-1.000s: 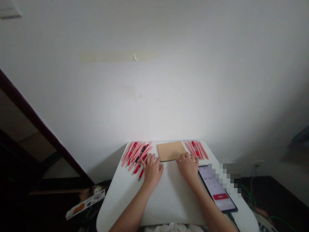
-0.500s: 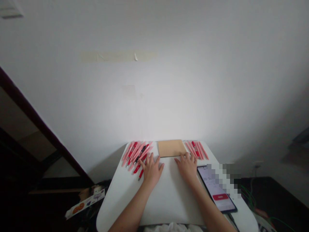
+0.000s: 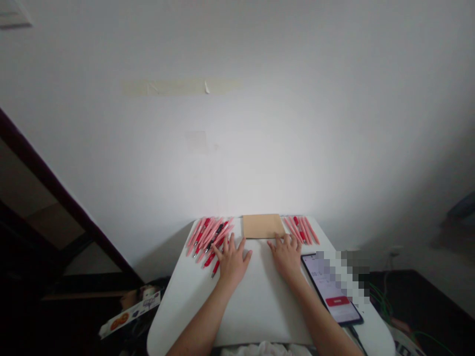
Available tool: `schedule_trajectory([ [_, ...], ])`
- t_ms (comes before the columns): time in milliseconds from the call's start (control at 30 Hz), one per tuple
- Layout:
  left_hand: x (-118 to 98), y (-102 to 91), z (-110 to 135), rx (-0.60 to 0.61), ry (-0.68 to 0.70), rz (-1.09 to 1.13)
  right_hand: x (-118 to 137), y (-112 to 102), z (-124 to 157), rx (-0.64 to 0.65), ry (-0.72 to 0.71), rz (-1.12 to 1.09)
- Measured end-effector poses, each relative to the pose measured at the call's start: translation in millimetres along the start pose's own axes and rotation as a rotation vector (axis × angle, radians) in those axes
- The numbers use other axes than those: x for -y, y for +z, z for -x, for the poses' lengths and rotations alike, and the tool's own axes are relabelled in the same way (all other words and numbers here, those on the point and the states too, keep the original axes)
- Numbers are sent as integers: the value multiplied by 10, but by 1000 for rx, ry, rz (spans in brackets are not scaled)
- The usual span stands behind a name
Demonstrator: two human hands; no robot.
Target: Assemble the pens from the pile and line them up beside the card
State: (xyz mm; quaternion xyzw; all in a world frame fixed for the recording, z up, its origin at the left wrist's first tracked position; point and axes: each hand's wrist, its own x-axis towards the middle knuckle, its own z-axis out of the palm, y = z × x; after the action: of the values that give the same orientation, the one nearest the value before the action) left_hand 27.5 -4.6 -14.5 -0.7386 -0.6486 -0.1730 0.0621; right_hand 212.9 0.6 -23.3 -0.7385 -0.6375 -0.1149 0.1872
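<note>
Left hand [image 3: 232, 259], open flat, touches the diagonal pen pile [image 3: 210, 235] to its upper left; right hand [image 3: 287, 254], open flat, sits just below the cardboard sheet [image 3: 262, 226].

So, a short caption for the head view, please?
Left hand beside pink pens, right hand near a brown card, both flat on a white table.

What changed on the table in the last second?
The brown card slid slightly toward the wall and squared up, the right hand following with fingertips at its near edge. Nothing was picked up or let go. The left hand, the left pen pile, the right pen pile and the phone stayed put.
</note>
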Motion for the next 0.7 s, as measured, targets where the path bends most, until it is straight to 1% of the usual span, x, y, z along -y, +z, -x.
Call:
schedule_trajectory([
  [167, -2, -33, -10, -62, -34, -26, -27, 82, 12, -57, -14, -9],
  [333, 41, -90, -35, -125, -87, -66, -67, 159, 21, -135, -37, -32],
  [500, 68, -109, -45, -160, -116, -97, -89, 192, 14, -151, -39, -63],
  [700, 68, -145, -40, -192, -164, -137, -99, 177, -1, -174, -34, -119],
])
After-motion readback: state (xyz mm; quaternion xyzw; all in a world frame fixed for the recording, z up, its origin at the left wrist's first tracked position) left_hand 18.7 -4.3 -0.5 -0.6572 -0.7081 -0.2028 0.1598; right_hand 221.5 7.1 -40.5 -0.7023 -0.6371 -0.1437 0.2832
